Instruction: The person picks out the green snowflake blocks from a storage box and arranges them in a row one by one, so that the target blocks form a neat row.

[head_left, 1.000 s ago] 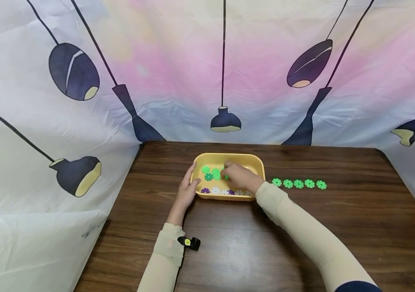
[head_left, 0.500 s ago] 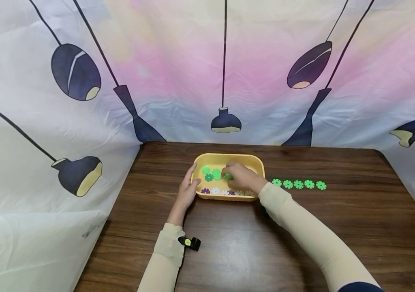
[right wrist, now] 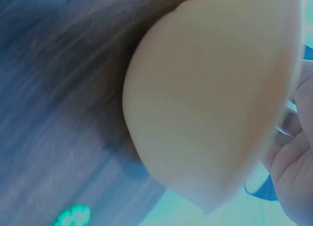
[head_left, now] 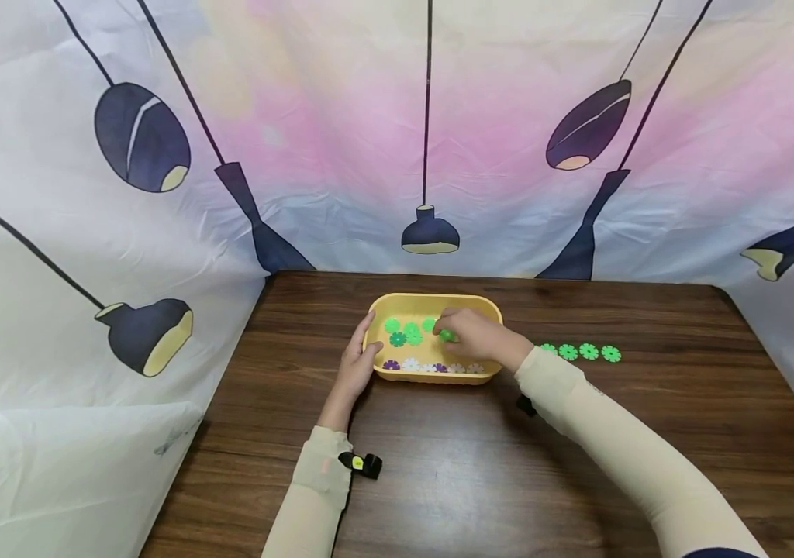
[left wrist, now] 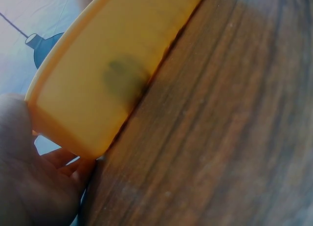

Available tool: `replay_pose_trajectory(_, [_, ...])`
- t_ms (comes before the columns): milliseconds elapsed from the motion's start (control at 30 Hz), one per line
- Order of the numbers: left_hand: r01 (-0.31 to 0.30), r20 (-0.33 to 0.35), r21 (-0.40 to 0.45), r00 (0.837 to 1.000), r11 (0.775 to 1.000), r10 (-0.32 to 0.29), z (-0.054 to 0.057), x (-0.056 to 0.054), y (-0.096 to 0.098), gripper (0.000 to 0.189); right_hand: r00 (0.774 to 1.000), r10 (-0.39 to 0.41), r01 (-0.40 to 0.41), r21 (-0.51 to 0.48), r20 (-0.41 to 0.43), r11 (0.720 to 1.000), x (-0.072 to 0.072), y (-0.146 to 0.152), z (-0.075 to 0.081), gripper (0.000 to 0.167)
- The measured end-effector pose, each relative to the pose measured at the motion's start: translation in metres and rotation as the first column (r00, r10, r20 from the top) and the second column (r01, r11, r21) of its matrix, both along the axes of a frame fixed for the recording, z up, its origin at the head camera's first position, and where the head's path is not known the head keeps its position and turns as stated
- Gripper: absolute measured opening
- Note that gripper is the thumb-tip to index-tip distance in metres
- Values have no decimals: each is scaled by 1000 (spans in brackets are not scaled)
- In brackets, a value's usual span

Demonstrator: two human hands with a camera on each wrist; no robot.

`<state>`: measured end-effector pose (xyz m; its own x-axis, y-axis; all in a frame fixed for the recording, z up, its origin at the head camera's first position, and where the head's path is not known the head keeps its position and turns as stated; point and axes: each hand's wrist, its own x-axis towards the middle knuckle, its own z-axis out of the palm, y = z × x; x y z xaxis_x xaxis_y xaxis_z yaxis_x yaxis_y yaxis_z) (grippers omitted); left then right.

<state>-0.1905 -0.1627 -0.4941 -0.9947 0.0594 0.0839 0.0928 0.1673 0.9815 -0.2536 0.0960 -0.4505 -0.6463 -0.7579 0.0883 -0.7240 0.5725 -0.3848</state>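
A shallow yellow plastic basket (head_left: 432,378) stands on the wooden table. At its left end my left hand (head_left: 355,368) grips the rim, thumb on the near side; the left wrist view shows the fingers wrapped round the basket's end. My right hand (head_left: 472,337) is inside the basket's right half, fingertips pinching a bright green flower-shaped disc (head_left: 447,335). Left of it lie several green discs (head_left: 412,334), one of them darker. White discs (head_left: 411,363) and purple discs (head_left: 391,365) line the near wall. The right wrist view shows the basket's outer wall (right wrist: 205,94).
Right of the basket, a row of green flower discs (head_left: 588,352) lies on the table (head_left: 439,465), its left end partly covered by the right sleeve. Black straps sit at both wrists. Behind the table hangs a cloth (head_left: 495,155) printed with lamps.
My right hand has moved to the right within the basket, carrying the pinched green disc. Another green disc has come into sight beside its fingertips. The left hand keeps its place on the rim.
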Motion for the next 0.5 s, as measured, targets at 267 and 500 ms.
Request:
replay_pose_trajectory(267, [2, 3, -2, 1000, 1000, -2, -1, -1, -1, 61, 999, 1, -3, -30, -52, 1000, 3, 27, 15, 23])
replay_pose_trajectory(500, [7, -1, 3, 1000, 1000, -7, 0, -1, -1, 60, 999, -52, 51, -55, -7, 997, 7, 47, 21, 25])
